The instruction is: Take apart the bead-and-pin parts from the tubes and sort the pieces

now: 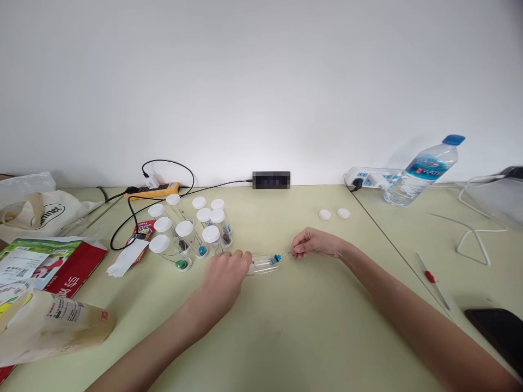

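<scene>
Over by the table's [286,326] left edge sit the bags and a red box [73,267], then the cluster of white-capped vials [192,231] toward the back edge, just left of your left hand [226,272]. That hand is closed around one end of a clear tube [265,263] lying on its side mid-table, and at the tube's open mouth sits a small blue bead [277,258]. Your right hand [314,243] pinches a thin wire [286,254] running to that bead, with two loose white caps [334,214] behind it and a water bottle [425,171] near the back right corner.

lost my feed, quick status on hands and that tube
Left hand steadies clear tube lying on table. Right hand pinches thin pin at tube mouth. Capped tubes stand left, clear of both.
</scene>
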The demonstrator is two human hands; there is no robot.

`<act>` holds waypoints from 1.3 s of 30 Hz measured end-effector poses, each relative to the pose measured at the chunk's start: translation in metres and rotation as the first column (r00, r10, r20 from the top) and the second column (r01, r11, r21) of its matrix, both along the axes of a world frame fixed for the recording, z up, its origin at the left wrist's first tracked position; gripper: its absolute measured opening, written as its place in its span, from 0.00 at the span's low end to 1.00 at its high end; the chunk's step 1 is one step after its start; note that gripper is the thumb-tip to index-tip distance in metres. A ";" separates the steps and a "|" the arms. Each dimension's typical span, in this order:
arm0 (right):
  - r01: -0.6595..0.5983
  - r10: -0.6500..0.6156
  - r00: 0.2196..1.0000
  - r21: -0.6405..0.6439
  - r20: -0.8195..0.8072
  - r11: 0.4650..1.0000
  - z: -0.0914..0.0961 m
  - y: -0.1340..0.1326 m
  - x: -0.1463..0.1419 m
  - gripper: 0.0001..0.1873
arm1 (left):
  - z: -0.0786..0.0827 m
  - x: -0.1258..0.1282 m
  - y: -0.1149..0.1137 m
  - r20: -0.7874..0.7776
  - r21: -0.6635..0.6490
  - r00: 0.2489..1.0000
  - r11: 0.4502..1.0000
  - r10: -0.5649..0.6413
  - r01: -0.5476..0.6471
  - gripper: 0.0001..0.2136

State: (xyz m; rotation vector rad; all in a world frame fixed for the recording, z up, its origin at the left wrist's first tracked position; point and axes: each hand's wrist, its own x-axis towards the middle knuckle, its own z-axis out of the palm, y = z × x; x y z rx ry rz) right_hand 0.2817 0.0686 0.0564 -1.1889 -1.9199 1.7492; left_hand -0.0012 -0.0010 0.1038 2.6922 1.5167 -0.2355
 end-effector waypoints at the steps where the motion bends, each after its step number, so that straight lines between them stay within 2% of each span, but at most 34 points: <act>1: -0.011 0.011 1.000 0.015 0.024 1.000 -0.001 0.000 0.000 0.16 | 0.000 0.003 -0.001 -0.046 0.032 0.999 0.999 -0.014 0.016 0.21; 4: -0.044 0.034 0.994 0.089 0.104 0.995 0.000 -0.001 -0.006 0.13 | 0.004 0.010 -0.003 -0.152 0.120 0.988 0.992 -0.029 0.048 0.26; 7: -0.061 0.024 0.983 0.197 0.183 0.979 0.003 -0.005 -0.012 0.10 | 0.007 0.013 -0.004 -0.216 0.187 0.976 0.980 -0.023 0.064 0.25; 12: -0.098 0.013 0.965 0.315 0.262 0.944 0.018 -0.016 -0.020 0.09 | -0.002 0.009 -0.001 -0.208 0.203 0.977 0.975 -0.046 0.089 0.26; 15: -0.085 0.004 0.973 0.341 0.231 0.936 0.031 -0.024 -0.027 0.12 | -0.008 0.006 0.001 -0.178 0.220 0.983 0.972 -0.043 0.082 0.26; 18: -0.067 0.045 0.995 0.260 0.088 0.963 0.043 -0.029 -0.034 0.16 | -0.008 0.004 0.002 -0.138 0.206 0.990 0.977 -0.019 0.048 0.22; 21: -0.104 0.106 0.994 0.075 -0.032 0.992 0.049 -0.034 -0.038 0.20 | -0.005 0.003 0.002 -0.102 0.194 0.995 0.981 0.013 0.007 0.18; 25: -0.195 0.174 0.973 -0.142 -0.150 0.970 0.046 -0.042 -0.045 0.29 | -0.007 0.003 0.001 -0.060 0.302 0.998 0.953 -0.013 0.031 0.23; 28: -0.210 0.138 0.952 -0.256 -0.272 0.944 0.039 -0.049 -0.053 0.31 | -0.010 0.005 -0.001 -0.054 0.395 0.996 0.914 -0.076 0.091 0.25; 31: -0.135 0.012 0.935 -0.325 -0.354 0.936 0.036 -0.052 -0.058 0.24 | -0.007 0.005 -0.001 -0.067 0.510 0.992 0.850 -0.111 0.129 0.24; 33: -0.054 -0.058 0.943 -0.322 -0.329 0.945 0.038 -0.051 -0.057 0.21 | -0.001 0.004 -0.002 -0.086 0.575 0.990 0.807 -0.108 0.138 0.23; 36: 0.081 -0.119 0.969 -0.175 -0.219 0.981 0.042 -0.041 -0.047 0.17 | 0.009 0.001 -0.006 -0.127 0.609 0.989 0.781 -0.071 0.134 0.22; 39: 0.199 -0.198 0.972 -0.003 -0.124 0.980 0.038 -0.028 -0.035 0.15 | 0.015 0.002 -0.014 -0.176 0.579 0.984 0.808 -0.008 0.110 0.23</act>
